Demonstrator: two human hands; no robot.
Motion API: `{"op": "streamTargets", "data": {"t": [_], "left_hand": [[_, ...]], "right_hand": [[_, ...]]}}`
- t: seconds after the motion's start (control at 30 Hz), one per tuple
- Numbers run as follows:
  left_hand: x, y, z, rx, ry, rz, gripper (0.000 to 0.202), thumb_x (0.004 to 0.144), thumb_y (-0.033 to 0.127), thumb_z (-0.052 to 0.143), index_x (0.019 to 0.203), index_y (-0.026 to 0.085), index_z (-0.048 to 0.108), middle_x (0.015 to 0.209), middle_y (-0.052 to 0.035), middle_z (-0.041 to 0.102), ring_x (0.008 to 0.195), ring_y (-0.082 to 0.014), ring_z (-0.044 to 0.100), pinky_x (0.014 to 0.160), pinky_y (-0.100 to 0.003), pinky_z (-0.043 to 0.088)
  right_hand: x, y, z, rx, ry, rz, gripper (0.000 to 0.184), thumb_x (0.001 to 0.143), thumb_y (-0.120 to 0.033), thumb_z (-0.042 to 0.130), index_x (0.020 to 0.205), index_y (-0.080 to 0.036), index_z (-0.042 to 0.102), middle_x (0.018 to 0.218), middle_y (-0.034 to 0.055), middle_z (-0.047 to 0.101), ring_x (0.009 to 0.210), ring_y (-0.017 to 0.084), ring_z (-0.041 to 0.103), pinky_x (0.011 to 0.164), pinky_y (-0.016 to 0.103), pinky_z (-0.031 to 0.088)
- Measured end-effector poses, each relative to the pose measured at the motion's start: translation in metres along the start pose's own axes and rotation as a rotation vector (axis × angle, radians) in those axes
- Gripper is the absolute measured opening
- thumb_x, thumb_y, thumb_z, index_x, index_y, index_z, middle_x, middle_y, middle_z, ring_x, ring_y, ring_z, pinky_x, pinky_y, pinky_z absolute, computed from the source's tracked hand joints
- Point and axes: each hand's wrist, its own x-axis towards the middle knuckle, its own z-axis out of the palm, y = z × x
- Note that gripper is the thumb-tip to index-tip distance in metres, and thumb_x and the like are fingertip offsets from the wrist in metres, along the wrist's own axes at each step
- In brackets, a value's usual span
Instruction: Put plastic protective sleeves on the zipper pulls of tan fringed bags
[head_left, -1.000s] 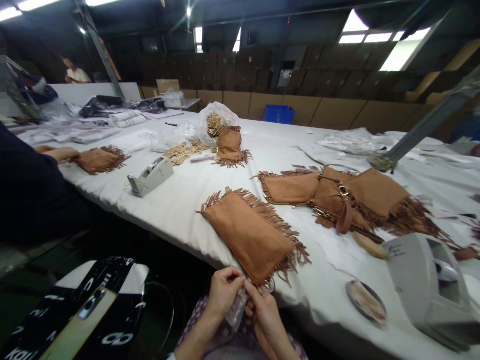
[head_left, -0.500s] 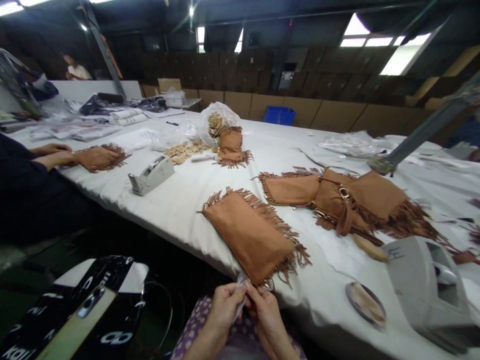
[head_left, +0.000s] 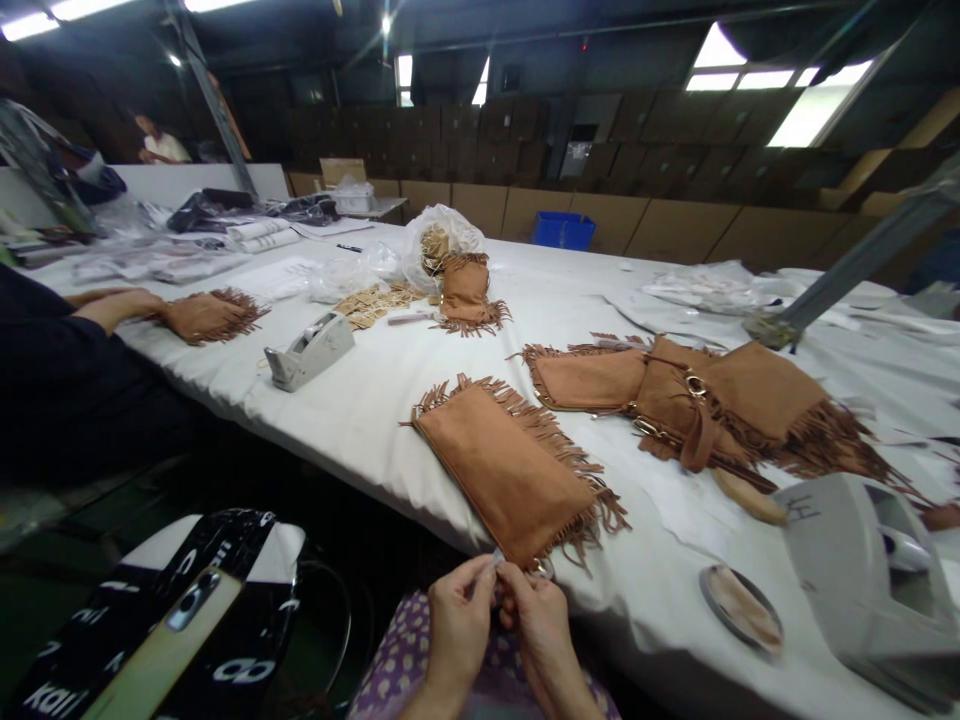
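- Left hand [head_left: 459, 625] and right hand [head_left: 541, 630]: fingers [head_left: 480, 572] pinched together on a clear plastic sliver [head_left: 496, 558], working at the near corner of a fringed suede bag [head_left: 502, 480].
- Just beyond the fingers: the bag lies flat on the counter [head_left: 337, 470], a metal ring [head_left: 541, 568] at its corner.
- Right of the fingers: a round dish [head_left: 741, 608] holding something beige.
- Far ahead: a plastic sack [head_left: 450, 238] holding tan pieces [head_left: 433, 248].
- Far left: a co-worker's hand [head_left: 120, 308] beside another fringed bag [head_left: 212, 317].

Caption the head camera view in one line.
Two bare hands pinch a small clear item beside a tan suede fringed clutch on a white-covered worktable.
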Motion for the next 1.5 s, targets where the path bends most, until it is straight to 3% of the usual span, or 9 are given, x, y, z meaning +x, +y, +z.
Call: {"op": "streamTargets", "data": {"t": [0.3,0.53,0.7,0.87,0.97,1.07,1.3,1.4,1.5], "left_hand": [[-0.006,-0.02,-0.016,0.574,-0.18,0.403,0.046,0.089,0.017,0.034,0.126,0.019,0.061,0.076,-0.0115,0.062,0.066,-0.0195,0.059,0.063,-0.028,0.047],[-0.019,-0.023,-0.031,0.358,-0.274,0.251,0.044,0.093,0.024,0.034,0.132,0.022,0.054,0.113,-0.0131,0.068,0.101,-0.0233,0.064,0.089,-0.032,0.049],[-0.01,-0.01,-0.064,0.469,-0.309,0.041,0.055,0.075,0.038,0.064,0.126,0.019,0.059,0.131,-0.013,0.058,0.122,-0.0321,0.051,0.105,-0.044,0.037],[0.014,0.026,-0.058,0.346,-0.205,0.0,0.048,0.079,0.049,0.058,0.114,0.017,0.067,0.115,-0.0146,0.069,0.107,-0.0304,0.062,0.093,-0.038,0.045],[0.018,0.03,-0.036,0.185,-0.331,-0.114,0.044,0.076,0.055,0.059,0.096,0.017,0.07,0.077,-0.0093,0.074,0.068,-0.0228,0.068,0.061,-0.029,0.05],[0.014,0.017,-0.017,-0.056,-0.488,-0.325,0.053,0.071,0.068,0.056,0.066,0.016,0.061,0.042,0.0017,0.053,0.029,-0.0081,0.039,0.033,-0.02,0.026],[0.011,-0.005,0.001,-0.319,-0.416,-0.418,0.06,0.052,0.073,0.069,0.06,0.015,0.055,0.04,0.0093,0.036,0.03,-0.0002,0.016,0.033,-0.019,0.008],[0.009,-0.002,0.003,-0.268,-0.356,-0.401,0.064,0.048,0.076,0.068,0.059,0.014,0.057,0.039,0.0097,0.031,0.034,-0.0014,0.018,0.036,-0.019,0.008],[0.009,0.002,0.005,-0.151,-0.33,-0.429,0.064,0.044,0.077,0.068,0.06,0.016,0.06,0.039,0.0093,0.032,0.032,-0.0038,0.023,0.035,-0.019,0.013]], "right_hand": [[-0.01,-0.011,-0.004,0.129,-0.111,0.098,0.037,0.052,-0.042,0.082,0.061,-0.013,0.06,0.053,-0.0017,0.057,0.048,0.009,0.051,0.048,0.02,0.045],[-0.006,-0.008,-0.008,-0.033,-0.184,0.014,0.042,0.053,-0.046,0.083,0.056,-0.012,0.059,0.046,-0.0035,0.051,0.039,0.007,0.043,0.04,0.02,0.037],[-0.001,-0.009,-0.014,-0.138,-0.114,-0.05,0.045,0.052,-0.049,0.082,0.049,-0.014,0.054,0.042,-0.0044,0.047,0.035,0.004,0.032,0.034,0.019,0.022],[0.0,-0.01,-0.015,-0.181,-0.099,-0.05,0.049,0.052,-0.053,0.08,0.042,-0.016,0.05,0.036,-0.0058,0.041,0.033,0.004,0.026,0.035,0.02,0.016],[0.0,-0.011,-0.016,-0.212,-0.101,-0.075,0.052,0.052,-0.057,0.079,0.039,-0.016,0.048,0.032,-0.0063,0.036,0.032,0.004,0.024,0.035,0.021,0.014],[0.0,-0.013,-0.02,-0.223,-0.131,-0.128,0.052,0.053,-0.058,0.077,0.039,-0.016,0.049,0.032,-0.0056,0.038,0.032,0.004,0.025,0.035,0.021,0.013],[-0.008,-0.023,-0.025,-0.384,-0.295,-0.275,0.045,0.069,-0.052,0.067,0.045,-0.015,0.06,0.038,-0.0024,0.049,0.035,0.007,0.035,0.038,0.02,0.021],[-0.016,-0.049,-0.052,-0.481,-0.157,-0.401,0.04,0.071,-0.049,0.066,0.046,-0.018,0.062,0.041,-0.0005,0.055,0.038,0.012,0.044,0.041,0.024,0.031],[-0.021,-0.102,-0.118,-0.508,0.311,-0.577,0.035,0.067,-0.051,0.066,0.049,-0.021,0.064,0.049,0.0036,0.06,0.05,0.02,0.053,0.053,0.031,0.04]]}}
